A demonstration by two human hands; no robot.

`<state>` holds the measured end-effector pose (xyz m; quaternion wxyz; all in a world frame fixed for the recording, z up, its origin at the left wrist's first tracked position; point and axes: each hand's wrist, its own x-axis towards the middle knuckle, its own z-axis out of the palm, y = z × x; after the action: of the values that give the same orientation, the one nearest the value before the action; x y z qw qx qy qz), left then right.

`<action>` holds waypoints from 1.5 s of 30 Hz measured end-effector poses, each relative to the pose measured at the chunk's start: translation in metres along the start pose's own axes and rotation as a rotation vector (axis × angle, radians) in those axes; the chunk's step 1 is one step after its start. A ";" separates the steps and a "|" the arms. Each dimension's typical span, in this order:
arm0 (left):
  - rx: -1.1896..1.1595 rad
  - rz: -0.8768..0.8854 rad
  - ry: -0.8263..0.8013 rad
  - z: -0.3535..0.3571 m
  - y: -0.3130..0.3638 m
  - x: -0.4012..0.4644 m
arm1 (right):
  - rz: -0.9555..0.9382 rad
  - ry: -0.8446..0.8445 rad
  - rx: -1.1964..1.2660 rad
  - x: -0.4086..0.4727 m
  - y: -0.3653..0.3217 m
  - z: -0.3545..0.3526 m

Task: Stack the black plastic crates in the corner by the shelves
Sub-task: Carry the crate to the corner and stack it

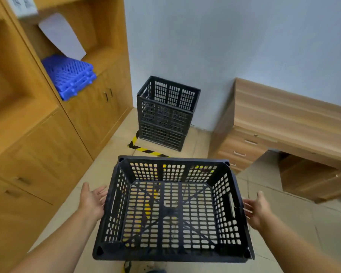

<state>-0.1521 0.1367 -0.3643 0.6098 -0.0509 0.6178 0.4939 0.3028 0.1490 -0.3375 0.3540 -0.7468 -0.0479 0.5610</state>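
Observation:
I carry an empty black plastic crate (172, 208) in front of me, open side up, above the tiled floor. My left hand (94, 200) presses against its left side wall and my right hand (257, 208) against its right side wall, fingers spread along the sides. Farther ahead, a stack of black crates (164, 113) stands in the corner between the wooden shelves (47, 119) and the wall, inside yellow-and-black floor tape (144, 148). The held crate is well short of the stack.
Blue plastic pallets (71, 75) and a white sheet lie on a shelf at the left. A wooden desk with drawers (274, 134) stands at the right, close to the stack. Beige floor tiles run between the shelves and the desk.

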 end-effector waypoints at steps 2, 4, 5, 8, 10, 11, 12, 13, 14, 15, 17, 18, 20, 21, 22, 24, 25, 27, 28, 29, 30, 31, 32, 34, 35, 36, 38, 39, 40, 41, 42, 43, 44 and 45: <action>-0.013 0.025 0.025 0.002 0.022 0.009 | 0.002 -0.022 0.007 0.001 -0.014 0.027; -0.034 0.045 0.049 0.007 0.041 0.019 | 0.001 -0.040 0.015 0.004 -0.029 0.051; -0.049 0.051 0.054 0.011 0.050 0.023 | -0.002 -0.044 0.019 0.007 -0.037 0.062; -0.119 0.063 0.054 0.023 0.072 0.039 | -0.015 -0.054 0.023 0.018 -0.061 0.093; -0.159 0.068 0.051 0.033 0.087 0.051 | -0.023 -0.063 0.033 0.027 -0.079 0.114; -0.171 0.070 0.052 0.040 0.094 0.057 | -0.025 -0.065 0.044 0.033 -0.088 0.123; -0.182 0.068 0.059 0.047 0.102 0.064 | -0.026 -0.063 0.052 0.039 -0.098 0.133; -0.194 0.066 0.070 0.055 0.110 0.070 | -0.023 -0.060 0.056 0.044 -0.109 0.143; -0.198 0.064 0.078 0.062 0.117 0.077 | -0.018 -0.057 0.055 0.051 -0.119 0.151; -0.202 0.067 0.082 0.072 0.127 0.088 | -0.009 -0.062 0.048 0.061 -0.131 0.163; -0.223 0.066 0.092 0.085 0.142 0.099 | 0.002 -0.053 0.056 0.074 -0.147 0.177; -0.232 0.068 0.089 0.094 0.152 0.106 | 0.010 -0.061 0.056 0.081 -0.156 0.186; -0.221 0.074 0.095 0.114 0.175 0.123 | 0.028 -0.071 0.060 0.096 -0.177 0.206; -0.214 0.077 0.107 0.124 0.187 0.130 | 0.028 -0.075 0.069 0.102 -0.188 0.216; -0.211 0.080 0.116 0.134 0.199 0.136 | 0.031 -0.082 0.073 0.107 -0.200 0.226; -0.214 0.096 0.107 0.152 0.223 0.150 | 0.028 -0.093 0.070 0.115 -0.225 0.246; -0.222 0.100 0.102 0.160 0.235 0.156 | 0.018 -0.095 0.070 0.118 -0.237 0.255; -0.240 0.103 0.096 0.173 0.257 0.167 | -0.008 -0.100 0.084 0.119 -0.261 0.273; -0.245 0.104 0.092 0.179 0.268 0.172 | -0.019 -0.100 0.098 0.119 -0.272 0.281; -0.248 0.110 0.083 0.186 0.279 0.176 | -0.030 -0.101 0.118 0.120 -0.283 0.288; -0.249 0.116 0.065 0.193 0.291 0.180 | -0.041 -0.107 0.138 0.121 -0.293 0.296; -0.250 0.123 0.042 0.201 0.304 0.184 | -0.053 -0.115 0.159 0.122 -0.304 0.304; -0.253 0.129 0.018 0.209 0.316 0.189 | -0.066 -0.124 0.184 0.124 -0.314 0.312; -0.254 0.139 -0.012 0.226 0.341 0.200 | -0.081 -0.129 0.238 0.128 -0.333 0.329; -0.251 0.144 -0.020 0.236 0.353 0.206 | -0.083 -0.125 0.258 0.130 -0.341 0.337; -0.241 0.149 -0.028 0.245 0.366 0.213 | -0.086 -0.115 0.278 0.132 -0.349 0.345; -0.211 0.159 -0.051 0.263 0.390 0.228 | -0.097 -0.088 0.315 0.135 -0.363 0.360; -0.197 0.160 -0.071 0.272 0.402 0.236 | -0.103 -0.078 0.331 0.138 -0.369 0.367; -0.183 0.159 -0.093 0.280 0.414 0.245 | -0.111 -0.075 0.346 0.141 -0.376 0.375; -0.170 0.156 -0.114 0.288 0.427 0.255 | -0.118 -0.072 0.359 0.144 -0.383 0.383; -0.161 0.151 -0.128 0.297 0.439 0.265 | -0.121 -0.065 0.370 0.147 -0.389 0.391; -0.152 0.144 -0.142 0.306 0.451 0.275 | -0.121 -0.052 0.380 0.150 -0.396 0.398; -0.135 0.140 -0.155 0.315 0.463 0.285 | -0.122 -0.036 0.385 0.152 -0.402 0.406; -0.109 0.139 -0.166 0.325 0.474 0.295 | -0.127 -0.022 0.386 0.155 -0.408 0.414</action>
<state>-0.3133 0.7545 -0.2667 0.6196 0.0000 0.5393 0.5704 0.1310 0.7222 -0.2738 0.5246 -0.6546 0.0096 0.5443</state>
